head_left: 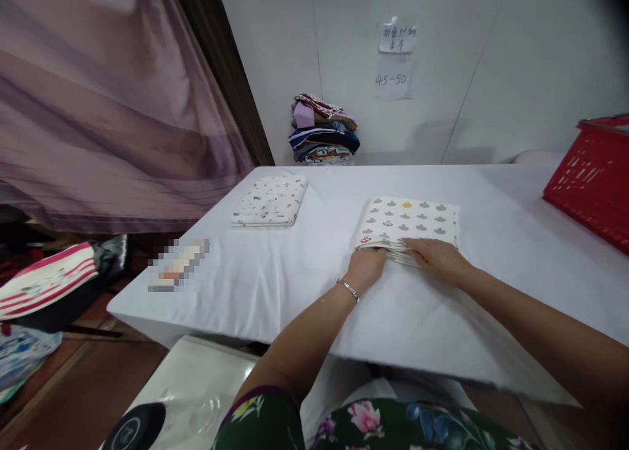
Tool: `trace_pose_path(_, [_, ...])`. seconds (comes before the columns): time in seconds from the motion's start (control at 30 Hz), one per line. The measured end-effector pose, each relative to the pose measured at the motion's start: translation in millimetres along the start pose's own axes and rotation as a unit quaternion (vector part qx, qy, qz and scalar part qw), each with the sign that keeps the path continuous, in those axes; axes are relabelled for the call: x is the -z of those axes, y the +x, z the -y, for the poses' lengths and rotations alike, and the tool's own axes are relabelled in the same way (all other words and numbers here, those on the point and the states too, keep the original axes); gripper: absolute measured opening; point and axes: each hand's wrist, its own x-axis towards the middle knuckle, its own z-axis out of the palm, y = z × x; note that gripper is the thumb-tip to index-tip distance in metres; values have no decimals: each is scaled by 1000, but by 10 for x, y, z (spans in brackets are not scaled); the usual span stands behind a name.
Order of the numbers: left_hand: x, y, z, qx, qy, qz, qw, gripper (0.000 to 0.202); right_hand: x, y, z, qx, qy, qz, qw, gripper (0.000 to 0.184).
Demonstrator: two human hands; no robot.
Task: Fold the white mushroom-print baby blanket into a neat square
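Note:
A white folded cloth (pixel 403 221) with rows of grey prints and a few red and yellow ones lies flat on the white-covered table in front of me. At its front left corner, my left hand (pixel 367 266) grips the layered edge, with the fingertips tucked out of sight in the folds. My right hand (pixel 437 259) is closed on the same front edge further right, its thumb side on top and the other fingers mostly hidden. Farther left on the table rests a second folded cloth (pixel 271 201), white with small dark prints, touched by neither hand.
A stack of folded fabrics (pixel 324 132) stands at the table's far edge by the wall. A red plastic basket (pixel 594 181) is at the right. A blurred-out flat object (pixel 179 265) lies near the left edge of the table (pixel 236 286). A white stool-like surface (pixel 196 378) sits below, lower left.

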Motion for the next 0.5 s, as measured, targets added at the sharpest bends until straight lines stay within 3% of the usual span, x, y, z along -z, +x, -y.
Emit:
trace_pose_path(0.23, [2, 89, 3, -72, -12, -56, 996, 33, 19, 46, -25, -2, 8, -3, 1000, 42])
trace_pose_path(0.5, [88, 163, -82, -68, 17, 2, 998, 23, 35, 80, -14, 1, 16, 11, 1000, 42])
